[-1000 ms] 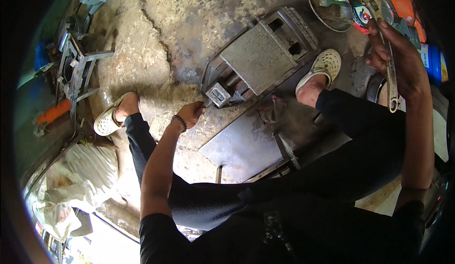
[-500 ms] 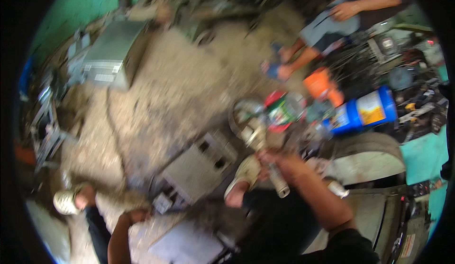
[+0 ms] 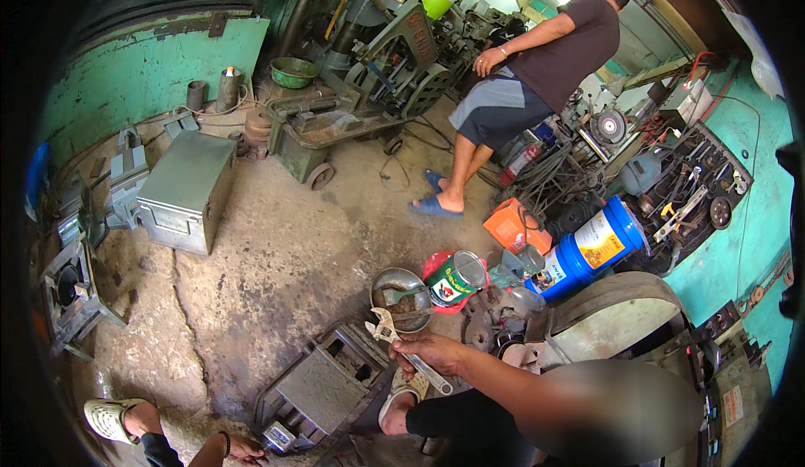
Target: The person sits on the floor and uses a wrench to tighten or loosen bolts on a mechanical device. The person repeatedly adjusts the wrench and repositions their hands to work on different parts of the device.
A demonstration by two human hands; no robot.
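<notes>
An adjustable wrench [image 3: 415, 358] is gripped in my right hand [image 3: 429, 353], its jaws toward the far left and its handle end toward me. It is held over the near side of a metal bowl [image 3: 375, 287] with a brush and dark contents. My left hand [image 3: 245, 448] is low at the lower edge, beside the near end of a grey machine vise [image 3: 323, 383] on the floor. Its fingers look bent, but the tips are hard to make out. A bracelet circles that wrist.
Beyond the bowl stand a green can [image 3: 457, 278], blue buckets [image 3: 587, 249] and an orange container [image 3: 516, 225]. A metal box [image 3: 186, 190] sits at the left. Another person [image 3: 537, 73] stands ahead beside a machine [image 3: 402, 73]. Tools lie on a rack [image 3: 704, 190] at right.
The view has tilted up and cleared of blur, bringing the whole other person and the machines into sight. My right hand, still holding the wrench, sits lower and further left in the picture.
</notes>
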